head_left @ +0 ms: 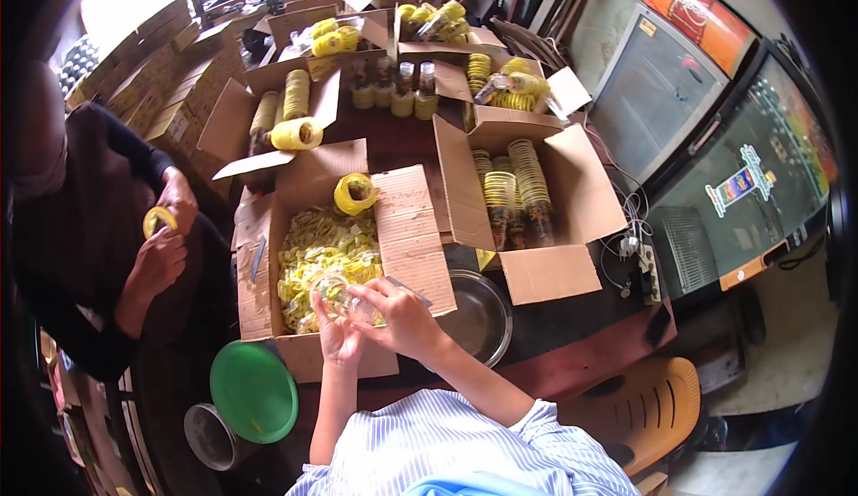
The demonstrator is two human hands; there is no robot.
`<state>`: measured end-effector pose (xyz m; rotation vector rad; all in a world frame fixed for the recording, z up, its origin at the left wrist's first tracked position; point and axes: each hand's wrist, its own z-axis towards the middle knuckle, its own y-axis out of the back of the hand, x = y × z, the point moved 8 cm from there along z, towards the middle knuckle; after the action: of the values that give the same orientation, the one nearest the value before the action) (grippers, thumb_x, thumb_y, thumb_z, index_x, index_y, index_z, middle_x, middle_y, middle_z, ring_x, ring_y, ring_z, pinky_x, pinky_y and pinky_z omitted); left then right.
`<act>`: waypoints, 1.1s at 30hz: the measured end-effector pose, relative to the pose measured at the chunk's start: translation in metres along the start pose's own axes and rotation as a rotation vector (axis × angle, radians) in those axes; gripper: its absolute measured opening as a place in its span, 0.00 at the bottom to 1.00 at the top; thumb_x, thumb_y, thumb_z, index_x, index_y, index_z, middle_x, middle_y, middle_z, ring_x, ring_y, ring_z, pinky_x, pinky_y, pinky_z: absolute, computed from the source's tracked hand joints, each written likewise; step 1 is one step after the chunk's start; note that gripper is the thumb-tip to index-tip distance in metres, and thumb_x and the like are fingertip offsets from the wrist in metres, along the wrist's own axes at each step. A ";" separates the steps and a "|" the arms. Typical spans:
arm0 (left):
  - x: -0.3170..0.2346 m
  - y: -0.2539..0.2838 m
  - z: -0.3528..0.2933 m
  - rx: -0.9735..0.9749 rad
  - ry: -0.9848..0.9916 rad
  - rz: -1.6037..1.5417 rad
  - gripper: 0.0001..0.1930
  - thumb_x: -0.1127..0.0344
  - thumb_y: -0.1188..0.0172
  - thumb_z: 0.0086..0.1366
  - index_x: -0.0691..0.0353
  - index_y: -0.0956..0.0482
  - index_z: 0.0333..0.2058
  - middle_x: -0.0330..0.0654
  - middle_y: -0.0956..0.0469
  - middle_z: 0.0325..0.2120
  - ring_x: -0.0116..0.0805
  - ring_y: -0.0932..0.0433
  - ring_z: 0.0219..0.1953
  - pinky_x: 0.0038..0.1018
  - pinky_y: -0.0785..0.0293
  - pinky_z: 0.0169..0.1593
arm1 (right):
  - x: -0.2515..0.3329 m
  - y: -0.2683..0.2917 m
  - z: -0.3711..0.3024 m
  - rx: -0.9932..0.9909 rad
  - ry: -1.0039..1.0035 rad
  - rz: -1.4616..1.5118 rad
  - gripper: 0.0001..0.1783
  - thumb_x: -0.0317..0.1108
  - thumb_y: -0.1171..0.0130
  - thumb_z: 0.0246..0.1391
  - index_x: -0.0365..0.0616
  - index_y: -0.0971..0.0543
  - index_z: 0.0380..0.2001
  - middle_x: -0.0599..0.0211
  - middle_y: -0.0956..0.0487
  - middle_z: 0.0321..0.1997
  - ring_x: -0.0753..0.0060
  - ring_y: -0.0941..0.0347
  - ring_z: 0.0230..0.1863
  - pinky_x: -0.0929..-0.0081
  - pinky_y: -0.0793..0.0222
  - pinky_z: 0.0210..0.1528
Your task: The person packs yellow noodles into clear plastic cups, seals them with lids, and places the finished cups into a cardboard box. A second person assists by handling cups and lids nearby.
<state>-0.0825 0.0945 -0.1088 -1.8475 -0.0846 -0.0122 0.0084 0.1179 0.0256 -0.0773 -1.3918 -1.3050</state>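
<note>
LEFT HAND (340, 333): grasping clear plastic cup (332, 291) | RIGHT HAND (396, 313): grasping same cup | CUP: above open cardboard carton (411, 228), 6 o'clock of yellow roll (356, 194) | RISK: possible slip into yellow scraps (317, 248); cause: uneven fingertip pressure.

We count our own two hands (399, 314), a co-worker's two hands (156, 266), one clear cup (332, 292), two glass cooler doors (648, 94), one green basin (255, 393), one grey bucket (204, 433), one metal bowl (487, 319), one orange chair (648, 407), and at least six open cardboard boxes (413, 237).
</note>
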 end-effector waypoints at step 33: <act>0.103 -0.014 -0.023 0.414 0.680 1.678 0.23 0.58 0.42 0.61 0.64 0.35 0.49 0.43 0.31 0.45 0.30 0.30 0.46 0.29 0.33 0.50 | -0.388 0.242 0.065 -0.730 -0.481 -0.313 0.40 0.43 0.34 0.36 0.45 0.39 0.53 0.51 0.29 0.45 0.53 0.30 0.46 0.63 0.35 0.48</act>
<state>0.0204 0.0818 -0.0840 -0.9488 1.7536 0.4924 0.2602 0.4893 -0.0851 -0.7296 -1.2706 -2.1085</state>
